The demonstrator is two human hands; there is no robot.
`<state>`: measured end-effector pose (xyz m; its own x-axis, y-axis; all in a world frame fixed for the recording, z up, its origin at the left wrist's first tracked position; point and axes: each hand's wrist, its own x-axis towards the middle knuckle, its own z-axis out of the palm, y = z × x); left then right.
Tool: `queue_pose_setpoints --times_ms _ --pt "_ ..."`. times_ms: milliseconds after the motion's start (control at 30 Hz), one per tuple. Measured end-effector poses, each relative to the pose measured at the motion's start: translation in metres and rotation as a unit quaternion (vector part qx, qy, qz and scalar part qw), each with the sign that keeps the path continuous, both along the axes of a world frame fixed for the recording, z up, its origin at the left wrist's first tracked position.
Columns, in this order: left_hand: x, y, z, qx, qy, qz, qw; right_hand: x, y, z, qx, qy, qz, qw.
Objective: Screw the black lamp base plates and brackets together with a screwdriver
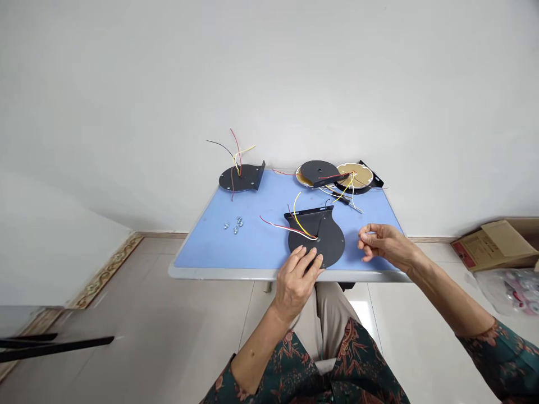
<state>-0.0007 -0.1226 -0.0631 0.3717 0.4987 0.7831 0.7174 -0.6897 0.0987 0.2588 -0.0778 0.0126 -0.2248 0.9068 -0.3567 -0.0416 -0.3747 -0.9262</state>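
Near the front edge of the blue-topped table lies a black round metal plate [330, 244] with a bent flange at its far side. Red, white, yellow and dark wires [297, 229] come up through its centre hole. My left hand [297, 275] rests on the plate's near edge, fingers stretched over it. To the right of the plate, my right hand [381, 244] is raised with thumb and forefinger pinched together; whatever they hold, if anything, is too small to make out. Several small silver screws [238, 221] are scattered to the left of the plate.
At the table's back left sits another black plate [242, 179] with upright wires. A third black plate [318, 171] and tan discs [357, 174] with wires overlap at the back right, near a dark-handled screwdriver [343, 199]. A cardboard box [490, 247] stands on the floor, right.
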Motion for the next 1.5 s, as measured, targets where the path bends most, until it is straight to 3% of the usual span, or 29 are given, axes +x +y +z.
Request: queue_pose_setpoints --times_ms 200,433,600,733,833,933,1000,1067,1500 --pt "0.0 0.0 0.001 0.007 -0.006 -0.002 1.0 -0.02 -0.032 -0.009 -0.016 0.006 -0.001 1.0" --pt "0.0 0.0 0.0 0.01 -0.012 -0.007 1.0 -0.032 -0.047 -0.01 -0.055 0.095 -0.018 0.994" --pt "0.0 0.001 -0.001 0.007 -0.015 -0.01 1.0 -0.036 -0.051 -0.007 -0.007 0.064 -0.01 0.998" --pt "0.0 0.0 -0.001 -0.004 -0.011 -0.004 1.0 -0.047 -0.052 -0.011 0.101 -0.063 -0.033 0.992" --pt "0.0 0.0 -0.001 -0.001 -0.008 0.001 1.0 -0.057 -0.051 -0.017 0.245 -0.203 -0.045 0.947" --pt "0.0 0.0 -0.001 0.003 -0.006 0.002 1.0 -0.067 -0.049 -0.023 0.405 -0.309 -0.024 0.86" --pt "0.0 0.0 -0.001 0.004 -0.007 0.002 1.0 -0.072 -0.048 -0.027 0.473 -0.344 -0.011 0.811" --pt "-0.001 0.0 -0.001 0.002 -0.007 0.002 1.0 -0.076 -0.048 -0.031 0.506 -0.369 -0.006 0.78" --pt "0.001 0.001 -0.001 0.013 -0.018 0.001 1.0 -0.079 -0.055 -0.043 0.555 -0.401 -0.021 0.728"
